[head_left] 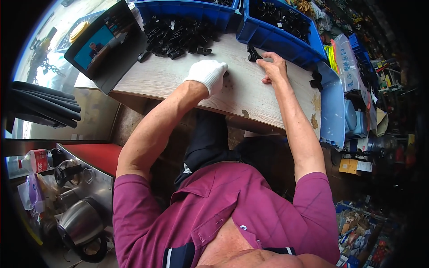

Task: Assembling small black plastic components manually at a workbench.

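Our gloved left grip [206, 77] is curled closed around a mostly hidden dark piece [226, 73], while our bare right grip [274, 69] has its fingers parted beside a black part [253, 54] lying on the desk [250, 96]. Farther out, a heap of black parts [181, 36] and a filled blue bin [272, 43] suggest we are mid-batch with plenty left, though we cannot tell which pieces are finished.
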